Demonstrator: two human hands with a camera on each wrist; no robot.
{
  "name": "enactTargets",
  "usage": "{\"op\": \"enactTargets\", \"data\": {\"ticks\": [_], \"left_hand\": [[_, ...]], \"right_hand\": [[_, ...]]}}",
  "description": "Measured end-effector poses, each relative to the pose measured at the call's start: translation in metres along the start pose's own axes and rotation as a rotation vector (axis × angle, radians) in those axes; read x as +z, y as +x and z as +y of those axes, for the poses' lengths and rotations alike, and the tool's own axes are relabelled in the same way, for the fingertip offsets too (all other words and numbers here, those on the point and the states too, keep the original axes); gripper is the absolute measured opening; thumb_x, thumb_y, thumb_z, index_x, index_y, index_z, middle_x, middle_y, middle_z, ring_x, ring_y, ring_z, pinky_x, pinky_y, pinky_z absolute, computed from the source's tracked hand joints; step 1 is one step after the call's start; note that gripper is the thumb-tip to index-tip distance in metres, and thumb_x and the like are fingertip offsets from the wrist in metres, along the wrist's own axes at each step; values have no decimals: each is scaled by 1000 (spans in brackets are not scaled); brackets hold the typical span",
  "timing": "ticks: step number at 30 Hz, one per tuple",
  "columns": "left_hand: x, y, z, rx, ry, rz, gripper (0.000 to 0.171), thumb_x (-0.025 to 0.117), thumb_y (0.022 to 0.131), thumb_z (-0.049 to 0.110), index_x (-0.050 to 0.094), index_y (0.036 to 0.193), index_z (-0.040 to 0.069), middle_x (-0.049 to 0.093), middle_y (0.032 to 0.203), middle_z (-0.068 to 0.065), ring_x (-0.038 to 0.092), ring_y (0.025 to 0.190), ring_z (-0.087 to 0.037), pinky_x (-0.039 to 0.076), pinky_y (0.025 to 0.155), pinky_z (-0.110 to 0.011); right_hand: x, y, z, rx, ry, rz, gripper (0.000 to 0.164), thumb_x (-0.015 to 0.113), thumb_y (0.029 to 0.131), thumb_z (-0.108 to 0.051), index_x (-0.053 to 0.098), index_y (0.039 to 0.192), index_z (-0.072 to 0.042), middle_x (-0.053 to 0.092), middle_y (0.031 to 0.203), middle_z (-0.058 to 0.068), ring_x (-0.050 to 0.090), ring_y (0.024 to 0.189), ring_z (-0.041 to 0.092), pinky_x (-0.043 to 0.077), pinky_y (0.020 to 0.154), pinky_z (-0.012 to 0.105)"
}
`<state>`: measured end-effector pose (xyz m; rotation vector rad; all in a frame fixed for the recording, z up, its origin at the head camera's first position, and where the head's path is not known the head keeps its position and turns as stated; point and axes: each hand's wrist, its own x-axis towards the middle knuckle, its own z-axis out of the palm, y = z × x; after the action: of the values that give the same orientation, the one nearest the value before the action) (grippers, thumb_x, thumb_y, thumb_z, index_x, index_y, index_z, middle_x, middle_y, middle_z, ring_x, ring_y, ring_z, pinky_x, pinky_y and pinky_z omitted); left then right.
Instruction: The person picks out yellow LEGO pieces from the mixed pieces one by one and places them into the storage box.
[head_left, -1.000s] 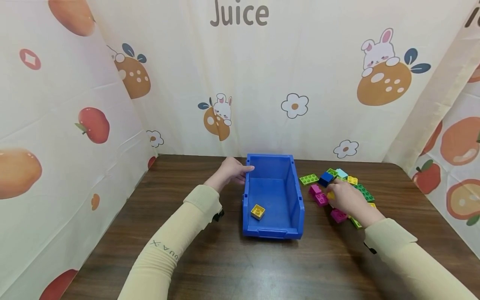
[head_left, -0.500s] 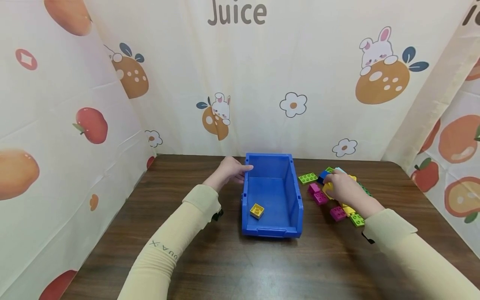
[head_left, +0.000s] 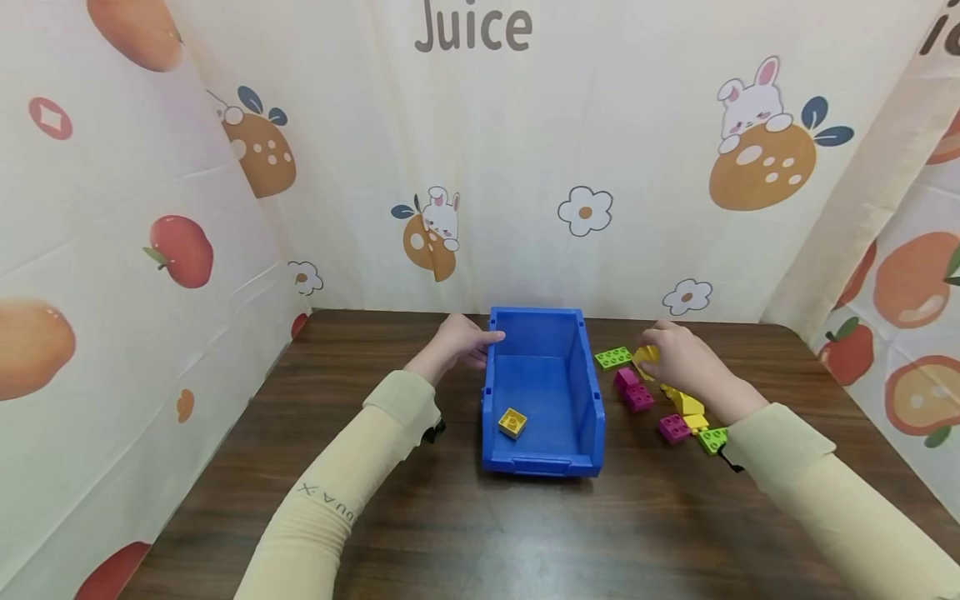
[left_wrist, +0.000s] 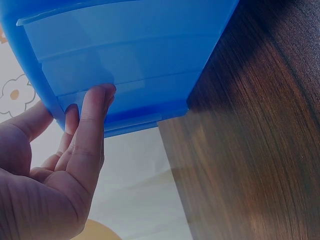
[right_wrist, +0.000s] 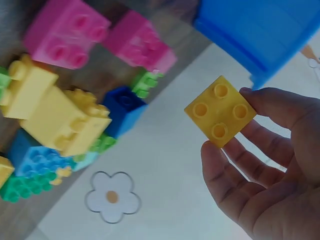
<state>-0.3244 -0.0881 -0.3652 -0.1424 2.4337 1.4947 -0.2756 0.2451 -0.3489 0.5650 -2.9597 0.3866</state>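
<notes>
My left hand (head_left: 460, 338) holds the left side of a blue plastic bin (head_left: 538, 333), thumb over the rim and fingertips against the outer wall, as the left wrist view shows. Inside the bin, near its front left, lies one yellow building brick (head_left: 513, 423). Between thumb and fingertips my right hand (head_left: 686, 360) pinches a square yellow brick (right_wrist: 219, 111), its studs facing the wrist camera. That hand is raised over the brick pile to the right of the bin and hides part of it in the head view.
Magenta bricks (head_left: 637, 396), a light green brick (head_left: 613, 358) and joined yellow bricks (head_left: 685, 403) lie right of the bin. A dark blue brick (right_wrist: 124, 107) shows in the right wrist view. A printed curtain (head_left: 510, 150) stands behind the brown wooden table (head_left: 450, 533).
My right hand has picked the yellow brick out of the pile and moved up and slightly left with it. The left hand keeps its hold on the bin.
</notes>
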Motion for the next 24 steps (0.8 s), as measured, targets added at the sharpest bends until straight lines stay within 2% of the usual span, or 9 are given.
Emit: {"op": "enactTargets", "data": {"ticks": [4, 10, 16, 24], "left_hand": [[-1, -1, -1, -2, 6, 8, 37, 74, 81, 34, 67, 90, -1, 69, 84, -15, 70, 67, -23, 58, 74, -38], [-1, -1, -2, 7, 1, 6, 37, 74, 81, 34, 67, 91, -1, 70, 83, -15, 70, 66, -23, 58, 76, -39], [-1, 0, -1, 6, 6, -1, 37, 74, 81, 34, 67, 90, -1, 70, 85, -15, 71, 70, -24, 59, 67, -33], [0, 0, 0, 4, 11, 3, 36, 74, 81, 34, 68, 88, -1, 69, 84, -15, 71, 71, -25, 59, 70, -35]], "right_hand": [[-5, 6, -12, -20, -8, 32, 20, 69, 81, -8, 68, 99, -1, 63, 99, 18, 60, 80, 29, 56, 71, 45], [-9, 14, -31, -33, -4, 73, 22, 70, 81, -10, 67, 102, -1, 63, 102, 19, 60, 89, 34, 55, 79, 50], [-12, 19, -44, -75, 12, 119, 22, 71, 81, -10, 67, 101, -2, 64, 101, 15, 61, 90, 32, 56, 79, 48], [-13, 25, -60, -94, 22, 111, 23, 71, 82, -11, 68, 104, -4, 64, 102, 13, 61, 91, 29, 57, 79, 45]]}}
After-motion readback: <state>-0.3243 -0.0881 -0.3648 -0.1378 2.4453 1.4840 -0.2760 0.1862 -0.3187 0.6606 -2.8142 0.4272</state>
